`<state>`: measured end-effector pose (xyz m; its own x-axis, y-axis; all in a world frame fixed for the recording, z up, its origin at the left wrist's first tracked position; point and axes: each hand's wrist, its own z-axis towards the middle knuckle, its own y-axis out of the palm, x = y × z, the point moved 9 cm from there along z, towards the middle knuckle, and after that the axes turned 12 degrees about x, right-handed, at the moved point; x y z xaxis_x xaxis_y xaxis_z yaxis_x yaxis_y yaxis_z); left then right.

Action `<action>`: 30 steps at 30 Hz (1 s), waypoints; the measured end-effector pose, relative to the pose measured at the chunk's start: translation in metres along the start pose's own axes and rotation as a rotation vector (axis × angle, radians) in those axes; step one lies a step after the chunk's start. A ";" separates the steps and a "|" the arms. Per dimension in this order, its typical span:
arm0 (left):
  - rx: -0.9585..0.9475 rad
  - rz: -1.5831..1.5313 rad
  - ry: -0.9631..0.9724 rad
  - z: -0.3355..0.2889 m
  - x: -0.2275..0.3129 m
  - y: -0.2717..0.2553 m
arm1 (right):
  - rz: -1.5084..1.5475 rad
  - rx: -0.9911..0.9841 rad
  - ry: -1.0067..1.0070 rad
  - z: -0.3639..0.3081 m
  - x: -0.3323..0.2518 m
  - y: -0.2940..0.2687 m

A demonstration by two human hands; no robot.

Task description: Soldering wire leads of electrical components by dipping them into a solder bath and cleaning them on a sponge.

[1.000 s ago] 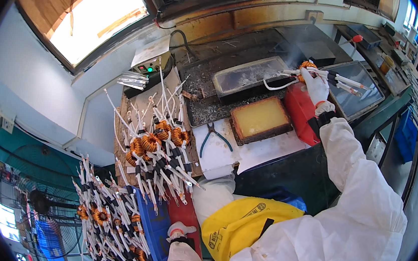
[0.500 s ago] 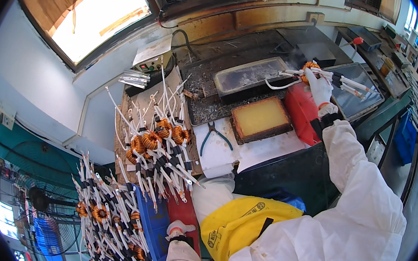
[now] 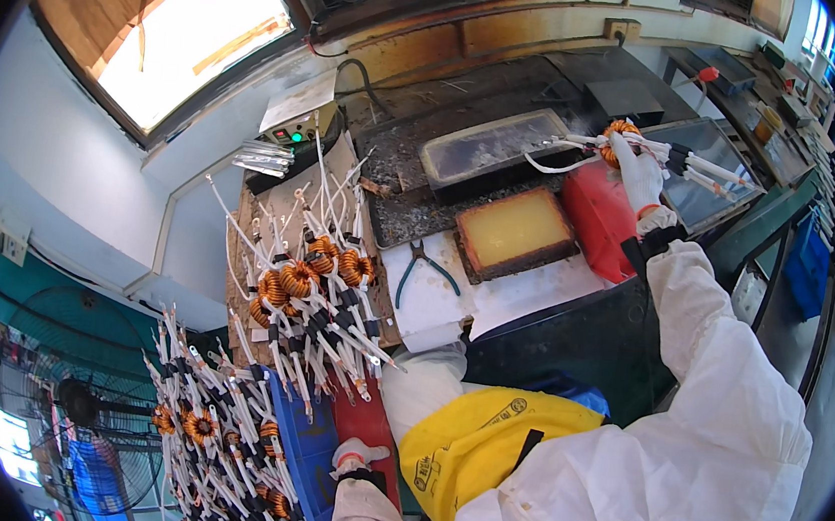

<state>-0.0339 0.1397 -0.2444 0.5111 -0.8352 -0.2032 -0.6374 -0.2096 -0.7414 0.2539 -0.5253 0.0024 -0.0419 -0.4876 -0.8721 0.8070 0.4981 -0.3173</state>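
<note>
A copper-wound ring coil (image 3: 618, 137) with white-sleeved leads is held in my white-gloved right hand (image 3: 638, 181), fingers closed round it. Its sleeved leads with black bands stick out to the right, and other leads reach left over the near rim of a long grey-topped pot (image 3: 498, 153). Below the coil stands a red box (image 3: 597, 223). My gloved left hand (image 3: 359, 454) rests low on a red bin (image 3: 360, 411), thumb stretched out, with nothing visible in it. Several similar coils (image 3: 297, 279) lie heaped on the board above that hand.
A rectangular block or tray with a yellowish surface (image 3: 515, 235) sits in front of the pot. Pliers (image 3: 416, 270) lie on white paper nearby. A control box (image 3: 294, 128) stands at the back left. More coils (image 3: 201, 426) fill the lower left beside a blue bin (image 3: 304, 451).
A green light on the control box now glows brightly. The whole view has shifted slightly. Both hands stay nearly where they were, the coil still in my right hand.
</note>
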 end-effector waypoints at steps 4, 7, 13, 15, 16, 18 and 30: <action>-0.009 -0.061 0.010 0.009 -0.005 0.010 | 0.271 -0.040 0.166 -0.003 0.021 0.005; -0.013 -0.123 -0.009 0.013 -0.012 0.018 | 0.473 -0.094 0.337 -0.015 0.020 0.008; -0.027 -0.236 -0.091 -0.013 -0.010 0.007 | 0.871 -0.078 0.530 -0.038 0.000 -0.003; 0.009 -0.243 -0.054 -0.014 -0.005 0.003 | 0.996 -0.054 0.706 -0.047 -0.005 -0.006; 0.041 -0.251 -0.020 -0.014 -0.001 -0.001 | 0.997 -0.047 0.703 -0.047 -0.005 -0.011; 0.052 -0.256 0.001 -0.016 0.005 -0.003 | 1.155 -0.159 0.788 -0.050 -0.008 -0.010; 0.176 -0.427 0.025 -0.024 -0.010 -0.002 | 1.677 -0.486 1.540 -0.108 -0.054 0.004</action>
<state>-0.0515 0.1361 -0.2250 0.6912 -0.7051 0.1583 -0.2640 -0.4503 -0.8530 0.1958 -0.4192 0.0077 -0.1725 0.9705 0.1687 0.4570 -0.0728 0.8865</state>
